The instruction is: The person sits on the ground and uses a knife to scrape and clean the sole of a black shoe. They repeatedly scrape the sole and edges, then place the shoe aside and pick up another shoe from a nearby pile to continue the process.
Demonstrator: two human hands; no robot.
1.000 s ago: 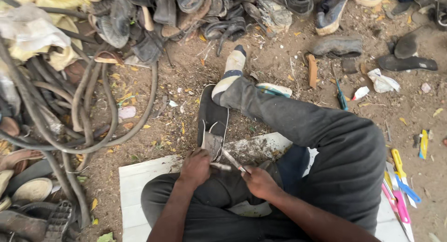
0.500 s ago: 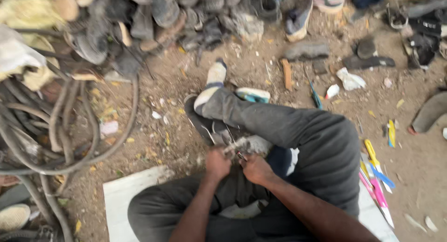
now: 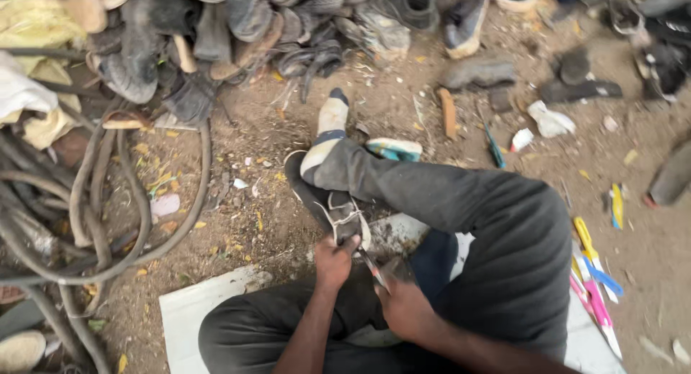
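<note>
I sit on a white board [image 3: 194,309] on dirt ground, legs in dark grey trousers, one socked foot [image 3: 327,125] stretched forward. My left hand [image 3: 332,262] grips the heel end of a dark shoe [image 3: 324,201] with a pale thread or lace across it, lying beside my leg. My right hand [image 3: 403,308] holds a thin blade-like tool [image 3: 371,264] whose tip meets the shoe near my left hand's fingers. The tool's handle is hidden in my fist.
A heap of worn shoes [image 3: 245,28] lines the far side. Thick dark hoses [image 3: 86,223] coil at the left. Colourful toothbrush-like sticks [image 3: 594,273] lie at the right. A sandal [image 3: 394,149], a wooden piece [image 3: 448,113] and scraps dot the ground.
The view has shifted and tilted. My hands have stayed on the shoe, working the tool along its edge closer to my lap.
</note>
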